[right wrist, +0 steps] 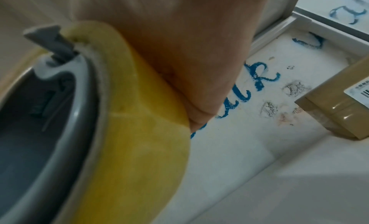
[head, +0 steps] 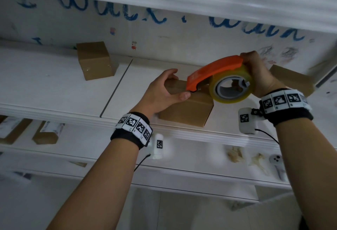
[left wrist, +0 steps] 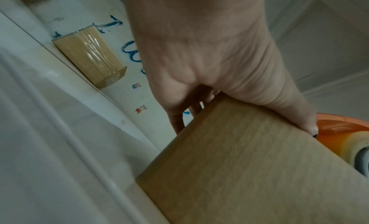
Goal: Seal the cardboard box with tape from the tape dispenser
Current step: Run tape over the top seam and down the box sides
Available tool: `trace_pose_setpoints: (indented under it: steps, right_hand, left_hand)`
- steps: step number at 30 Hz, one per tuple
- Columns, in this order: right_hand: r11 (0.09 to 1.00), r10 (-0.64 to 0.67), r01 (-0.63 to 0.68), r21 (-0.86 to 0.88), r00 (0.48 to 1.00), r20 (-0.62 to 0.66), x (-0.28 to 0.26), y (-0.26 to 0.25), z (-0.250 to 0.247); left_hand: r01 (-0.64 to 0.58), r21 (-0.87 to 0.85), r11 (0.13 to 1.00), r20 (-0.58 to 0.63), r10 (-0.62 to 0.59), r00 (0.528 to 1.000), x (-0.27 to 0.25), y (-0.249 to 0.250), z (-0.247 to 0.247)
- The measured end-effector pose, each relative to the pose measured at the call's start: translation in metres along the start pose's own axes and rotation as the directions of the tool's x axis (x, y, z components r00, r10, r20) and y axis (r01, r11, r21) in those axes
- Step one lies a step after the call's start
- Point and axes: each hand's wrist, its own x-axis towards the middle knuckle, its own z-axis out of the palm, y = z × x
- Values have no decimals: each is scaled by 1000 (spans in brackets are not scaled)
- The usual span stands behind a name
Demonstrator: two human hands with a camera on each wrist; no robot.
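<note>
A small brown cardboard box (head: pixel 187 113) stands near the front edge of the white shelf (head: pixel 54 83). My left hand (head: pixel 164 91) grips its top left end, fingers over the far side and thumb along the near edge; the same box (left wrist: pixel 249 172) fills the left wrist view below my left hand (left wrist: pixel 199 69). My right hand (head: pixel 259 72) holds an orange tape dispenser (head: pixel 215 71) with a yellowish tape roll (head: pixel 231 85). Its nose rests on the box top by my left thumb. The right wrist view shows the tape roll (right wrist: pixel 139 140) under my right hand (right wrist: pixel 179 46).
A taped box (head: pixel 94 60) stands at the back left of the shelf, and another box (head: pixel 291 80) sits behind my right hand. The wall (head: pixel 164 29) behind carries blue scribbles. Lower shelves hold more boxes (head: pixel 47 133) and small items.
</note>
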Motion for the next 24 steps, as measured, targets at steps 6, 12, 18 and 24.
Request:
trace_pose_setpoints:
  steps: [6, 12, 18, 24]
  right_hand:
    - [999, 15, -15, -33, 1000, 2, -1, -6, 4]
    - [986, 36, -50, -158, 995, -92, 7, 1, -5]
    - [970, 85, -131, -202, 972, -221, 20, 11, -17]
    - [973, 104, -146, -180, 969, -222, 2, 11, -21]
  left_hand:
    - [-8, 6, 1000, 10, 8, 1000, 1, 0, 0]
    - [0, 34, 999, 23, -1, 1000, 0, 1, -1]
    - [12, 50, 999, 26, -13, 1000, 0, 2, -1]
    - [20, 66, 998, 17, -21, 1000, 0, 3, 0]
